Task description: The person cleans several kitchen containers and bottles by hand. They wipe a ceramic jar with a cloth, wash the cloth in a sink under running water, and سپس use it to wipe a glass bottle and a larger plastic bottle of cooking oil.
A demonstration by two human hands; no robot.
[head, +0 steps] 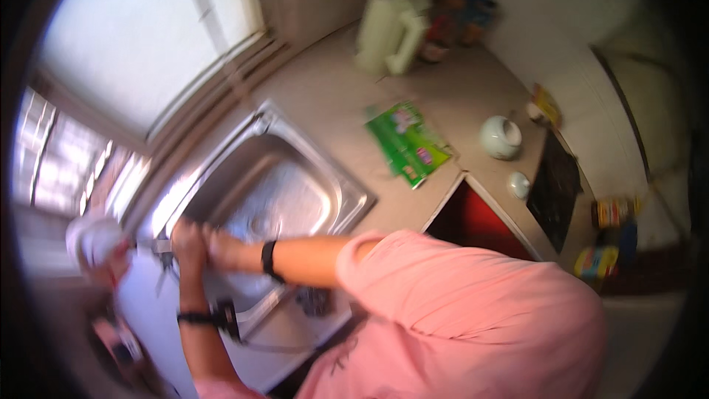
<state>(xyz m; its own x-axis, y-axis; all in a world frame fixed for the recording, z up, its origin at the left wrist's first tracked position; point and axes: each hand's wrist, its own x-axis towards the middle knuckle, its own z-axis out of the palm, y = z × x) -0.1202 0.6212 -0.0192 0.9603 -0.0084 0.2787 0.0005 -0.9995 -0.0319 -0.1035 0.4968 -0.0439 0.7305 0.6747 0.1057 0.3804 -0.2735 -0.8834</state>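
My left hand (190, 237) and my right hand (228, 250) are together over the rim of a stainless steel sink (302, 122). They touch or nearly touch; blur and overlap hide the fingers and anything between them. Several short metal fittings, perhaps a tap (162, 246), show just beyond my left hand. The sink basin (288, 191) looks wet and shiny, with a round drain (257, 226) in its floor. A black strap with a small dark device (224, 316) circles my left wrist, and a plain black band (269, 259) circles my right.
On the counter (332, 77) lie a green printed packet (410, 141), a pale electric kettle (390, 27), a white round pot (500, 137) and its likely lid (519, 184). Beside them is a framed red-and-black opening or panel (476, 216). A dark scrubber-like object (314, 301) sits by the near sink edge.
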